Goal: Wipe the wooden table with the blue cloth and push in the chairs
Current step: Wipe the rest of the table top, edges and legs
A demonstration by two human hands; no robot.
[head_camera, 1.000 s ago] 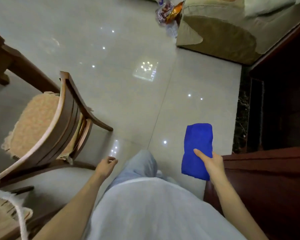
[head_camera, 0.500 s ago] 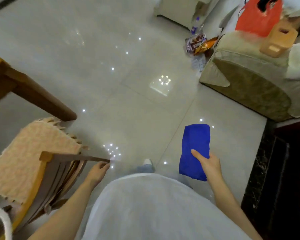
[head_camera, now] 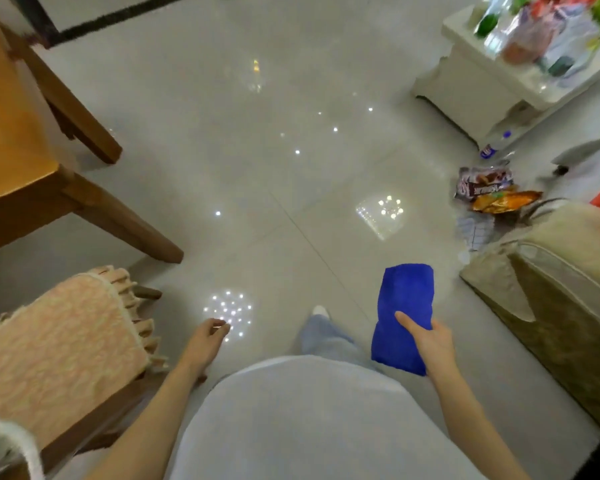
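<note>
The folded blue cloth (head_camera: 404, 306) hangs over the glossy floor at lower right, gripped by my right hand (head_camera: 428, 344) with the thumb lying across its top. My left hand (head_camera: 207, 341) hangs free at lower centre-left with loosely curled fingers, holding nothing. A wooden chair with a peach fringed seat cushion (head_camera: 59, 344) stands just left of it; the hand does not touch it. The wooden table (head_camera: 11, 140) fills the upper left, its corner and legs showing.
A beige sofa arm (head_camera: 551, 296) stands at the right. Snack packets (head_camera: 489, 192) and a bottle (head_camera: 492, 148) lie on the floor near it. A white side table (head_camera: 489, 77) loaded with items is at upper right. Pale tiled floor (head_camera: 257, 168) spreads between.
The view has swung away from the chair back toward the room. My left hand has let go of the chair back and hangs free. The cloth stays in my right hand.
</note>
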